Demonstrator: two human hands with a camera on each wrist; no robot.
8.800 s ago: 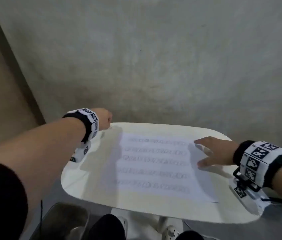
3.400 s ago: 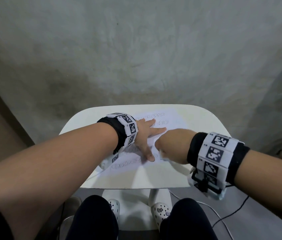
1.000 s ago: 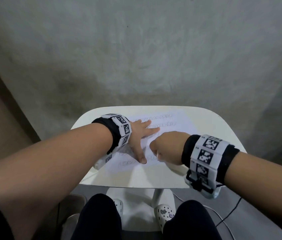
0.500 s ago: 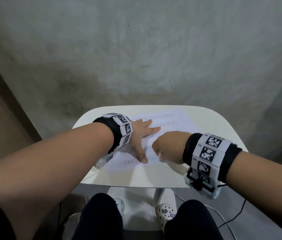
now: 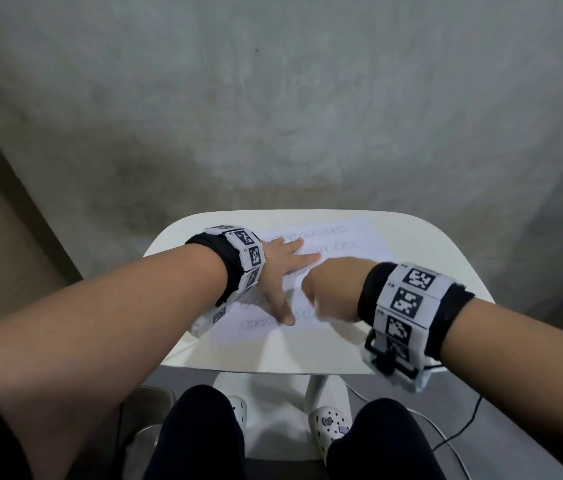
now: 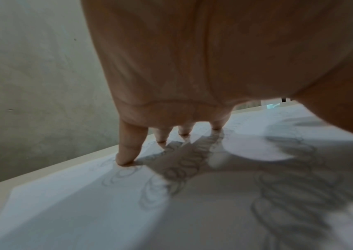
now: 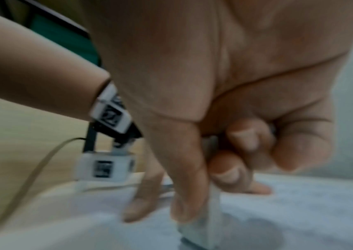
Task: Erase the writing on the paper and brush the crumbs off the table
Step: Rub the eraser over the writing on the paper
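- Our left hand [image 5: 278,268] lies flat on the paper [image 5: 352,244], fingers straight and spread, holding the sheet down on the white table [image 5: 446,271].
- In the left wrist view the fingertips [image 6: 126,157] press on the sheet just inside its far edge, beside loops of pencil writing [image 6: 289,194].
- Our right hand [image 5: 333,289] is curled round a white eraser [image 7: 211,218], pinched between thumb and fingers, its lower end touching the paper.
- The right hand sits just beside the left thumb, over the near right part of the sheet.
- Rows of looped writing show on the far part of the paper and near the left thumb.
- We cannot tell whether crumbs lie on the table; the right wrist view is blurred.
- Our knees and pale shoes [image 5: 330,424] show under the table.
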